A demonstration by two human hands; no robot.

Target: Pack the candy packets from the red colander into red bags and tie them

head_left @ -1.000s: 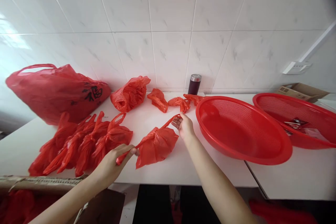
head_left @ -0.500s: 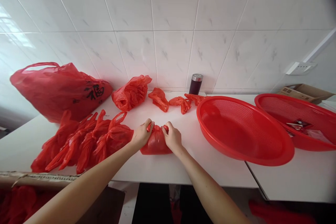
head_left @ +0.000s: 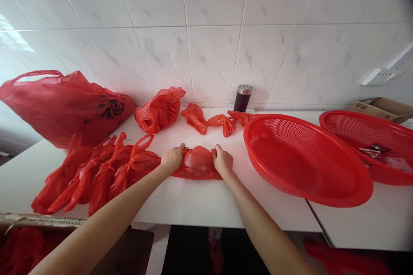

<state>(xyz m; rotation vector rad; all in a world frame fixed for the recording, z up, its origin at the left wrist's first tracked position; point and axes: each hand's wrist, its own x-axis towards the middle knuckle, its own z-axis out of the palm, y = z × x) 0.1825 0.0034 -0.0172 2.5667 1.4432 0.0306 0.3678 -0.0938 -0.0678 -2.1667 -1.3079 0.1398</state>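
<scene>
Between my hands a red plastic bag (head_left: 198, 164) rests on the white table (head_left: 193, 206), its mouth stretched sideways and its contents bulging under the thin film. My left hand (head_left: 173, 158) pinches the bag's left side at the top. On the opposite side my right hand (head_left: 223, 159) grips it, thumb uppermost. What is inside cannot be made out. Just left of my left hand, several knotted red bags (head_left: 137, 163) lie in a row.
A large red bag (head_left: 67, 105) stands at the back left, beside a crumpled bundle of bags (head_left: 159, 109). A dark flask (head_left: 242, 99) is by the wall. Red baskets (head_left: 361, 195) occupy the right side. A cardboard box edge (head_left: 41, 220) borders the front left.
My hands have moved apart, pulling the bag's top wider and flatter. The whole view has shifted slightly.
</scene>
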